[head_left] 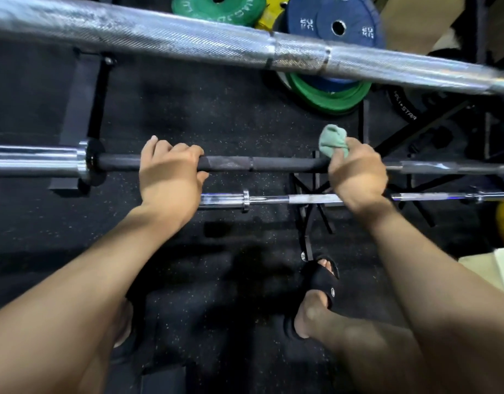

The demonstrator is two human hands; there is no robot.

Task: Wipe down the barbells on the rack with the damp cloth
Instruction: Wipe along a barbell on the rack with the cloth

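The black barbell (245, 164) crossed mid-frame, 9 to 3 o'clock. The left hand (171, 177) wrapped its grip around the shaft; the right hand (357, 173), toward 3 o'clock, clamped a green cloth (332, 140) against it, hiding the bar beneath. A silver barbell (188, 38) at 12 o'clock ran out of frame.

Dim gym light; glare on top barbell (188, 42); dark floor (216, 115) shadows; wide-angle bending, soft blur at edges.

green plates (330, 95) | blue plate (334, 24) | black sandal (320, 282) | speckled rubber floor (216, 115)
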